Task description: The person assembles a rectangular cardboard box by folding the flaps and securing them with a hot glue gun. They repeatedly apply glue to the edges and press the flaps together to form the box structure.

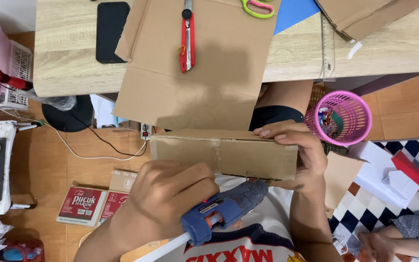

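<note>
Cardboard piece (224, 154) held level over the lap, below the wooden table (69, 73) edge. Left hand (170, 196) wrapped around a blue glue gun (221, 211), nozzle at the cardboard's lower edge. Right hand (299, 155) gripping the cardboard's right end, fingers on top.

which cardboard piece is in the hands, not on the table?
The long narrow cardboard strip, gripped by the right hand beside the glue gun; the others lie on the table.

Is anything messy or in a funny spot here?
Yes. The big cardboard sheet hangs well over the front edge of the wooden table, with a red utility knife lying on it. On the floor lie a flattened red box and a loose white cable. The cardboard box being glued looks intact.
</note>
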